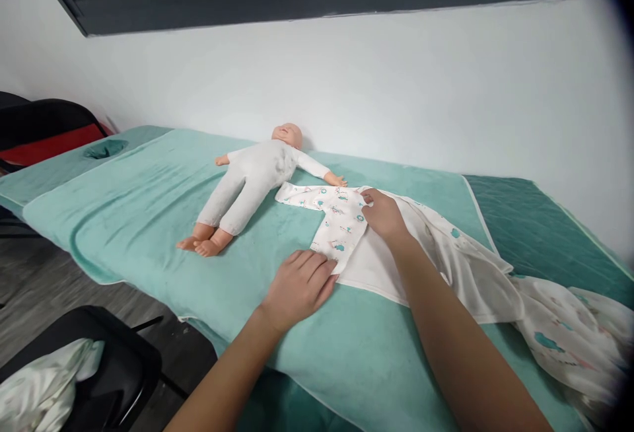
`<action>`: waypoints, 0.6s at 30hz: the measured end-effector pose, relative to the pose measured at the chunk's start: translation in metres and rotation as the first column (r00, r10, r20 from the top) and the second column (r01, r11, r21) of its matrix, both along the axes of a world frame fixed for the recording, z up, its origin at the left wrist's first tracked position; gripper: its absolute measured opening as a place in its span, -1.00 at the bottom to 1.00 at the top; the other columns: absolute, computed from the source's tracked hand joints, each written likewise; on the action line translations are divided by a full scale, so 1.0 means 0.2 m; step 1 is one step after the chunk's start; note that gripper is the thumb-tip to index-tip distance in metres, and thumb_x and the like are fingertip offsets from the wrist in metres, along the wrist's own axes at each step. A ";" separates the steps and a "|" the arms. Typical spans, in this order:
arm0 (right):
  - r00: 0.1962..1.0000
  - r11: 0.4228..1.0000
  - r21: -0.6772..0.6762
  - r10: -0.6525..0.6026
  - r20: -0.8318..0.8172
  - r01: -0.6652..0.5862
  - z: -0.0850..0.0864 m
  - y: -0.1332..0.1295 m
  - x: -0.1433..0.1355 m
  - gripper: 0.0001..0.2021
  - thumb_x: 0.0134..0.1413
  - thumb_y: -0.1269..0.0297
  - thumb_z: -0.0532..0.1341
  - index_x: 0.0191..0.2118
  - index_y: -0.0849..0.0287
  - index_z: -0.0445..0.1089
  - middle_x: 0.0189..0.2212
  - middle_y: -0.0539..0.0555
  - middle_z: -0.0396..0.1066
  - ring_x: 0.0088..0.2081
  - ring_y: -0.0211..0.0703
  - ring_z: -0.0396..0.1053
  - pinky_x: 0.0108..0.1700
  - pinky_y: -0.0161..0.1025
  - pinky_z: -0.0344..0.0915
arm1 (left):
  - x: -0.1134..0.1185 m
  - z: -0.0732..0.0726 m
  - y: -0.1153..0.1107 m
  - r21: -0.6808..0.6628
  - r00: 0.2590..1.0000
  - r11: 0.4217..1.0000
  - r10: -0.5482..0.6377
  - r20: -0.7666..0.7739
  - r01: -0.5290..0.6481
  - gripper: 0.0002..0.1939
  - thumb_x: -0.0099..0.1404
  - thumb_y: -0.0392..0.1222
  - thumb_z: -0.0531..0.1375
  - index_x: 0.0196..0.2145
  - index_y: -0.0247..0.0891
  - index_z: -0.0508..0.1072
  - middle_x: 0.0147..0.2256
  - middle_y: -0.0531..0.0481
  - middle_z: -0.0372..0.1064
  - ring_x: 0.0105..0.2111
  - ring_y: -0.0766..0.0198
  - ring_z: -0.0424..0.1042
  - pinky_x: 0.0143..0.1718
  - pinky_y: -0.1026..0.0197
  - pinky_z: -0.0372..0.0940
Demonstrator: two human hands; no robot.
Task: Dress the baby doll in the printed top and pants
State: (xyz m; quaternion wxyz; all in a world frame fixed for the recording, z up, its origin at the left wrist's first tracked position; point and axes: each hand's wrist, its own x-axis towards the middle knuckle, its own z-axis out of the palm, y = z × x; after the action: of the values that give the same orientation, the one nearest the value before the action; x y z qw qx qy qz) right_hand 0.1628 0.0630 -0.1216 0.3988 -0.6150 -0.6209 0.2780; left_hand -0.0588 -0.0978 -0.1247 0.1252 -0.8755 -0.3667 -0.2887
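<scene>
A white baby shirt (341, 215) printed with small teal and orange figures is spread on the bed, one sleeve reaching toward a doll (257, 164). My left hand (302, 283) is at the shirt's lower front corner, its fingers together and closed on the hem. Higher up, near the neckline, my right hand (384, 215) has its fingers curled on the front edge of the cloth. The shirt's plain inner side shows to the right of that edge. The baby doll, in a white cloth body, lies face up with arms spread, one hand close to the sleeve.
Teal covers (148, 220) drape the long bed, which stands against a white wall (396, 88). More printed white cloth (569, 333) is bunched at the right. A black chair (113, 346) holding a crumpled cloth (49, 379) stands at lower left. A dark-framed window (297, 6) is above.
</scene>
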 end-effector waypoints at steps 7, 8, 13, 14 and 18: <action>0.986 0.991 -0.115 0.051 -0.157 -0.070 0.06 -0.02 0.01 -0.72 -0.13 0.33 0.26 -0.19 0.14 0.45 -0.32 0.11 0.49 -0.23 0.02 0.44 -0.08 -0.01 0.36 | -0.02 0.00 0.02 -0.212 0.946 0.976 0.106 0.305 -0.041 -0.81 0.41 -0.23 0.07 -0.09 -0.25 0.42 -0.20 -0.10 0.48 -0.21 0.17 0.43 -0.16 0.11 0.31; 0.973 0.987 -0.118 0.078 -0.216 -0.105 0.06 -0.02 -0.01 -0.70 -0.07 0.27 0.25 -0.13 0.13 0.43 -0.27 0.11 0.51 -0.22 0.00 0.47 -0.11 -0.04 0.39 | -0.03 0.00 0.03 -0.270 0.904 0.961 0.170 0.391 -0.063 -0.80 0.44 -0.23 0.03 -0.11 -0.24 0.43 -0.22 -0.07 0.48 -0.21 0.20 0.43 -0.16 0.13 0.31; 0.659 0.948 0.027 0.240 -0.712 -0.316 0.06 -0.06 -0.11 -0.68 -0.01 0.23 0.31 -0.08 0.08 0.38 -0.01 0.11 0.48 0.02 -0.08 0.44 0.08 -0.09 0.38 | -0.05 -0.02 0.05 -0.430 0.680 0.885 0.426 0.597 -0.177 -0.73 0.48 -0.11 -0.04 -0.20 -0.22 0.42 -0.29 -0.02 0.44 -0.26 0.25 0.41 -0.23 0.17 0.29; 0.611 0.937 0.048 0.264 -0.747 -0.345 0.06 -0.06 -0.12 -0.67 -0.05 0.26 0.34 -0.11 0.09 0.39 0.00 0.11 0.46 0.03 -0.07 0.43 0.10 -0.08 0.36 | -0.05 -0.02 0.05 -0.411 0.741 0.898 0.383 0.552 -0.158 -0.76 0.45 -0.07 0.02 -0.17 -0.21 0.42 -0.25 -0.04 0.45 -0.23 0.22 0.41 -0.20 0.15 0.29; 0.709 0.943 0.015 0.262 -0.655 -0.334 0.04 -0.07 -0.14 -0.66 -0.10 0.25 0.36 -0.13 0.11 0.42 -0.06 0.10 0.47 -0.14 -0.12 0.48 0.00 -0.08 0.39 | -0.02 0.00 0.04 -0.336 0.970 0.941 0.108 0.216 -0.030 -0.61 0.29 0.07 0.22 -0.01 -0.17 0.42 -0.07 -0.08 0.45 -0.06 0.09 0.36 -0.05 0.02 0.21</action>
State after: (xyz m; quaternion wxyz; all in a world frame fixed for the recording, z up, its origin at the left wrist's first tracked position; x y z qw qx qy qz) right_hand 0.1343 0.0492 -0.1135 0.5058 -0.3922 -0.5200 0.5657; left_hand -0.0624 -0.0896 -0.1241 -0.0567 -0.8310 -0.4527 -0.3183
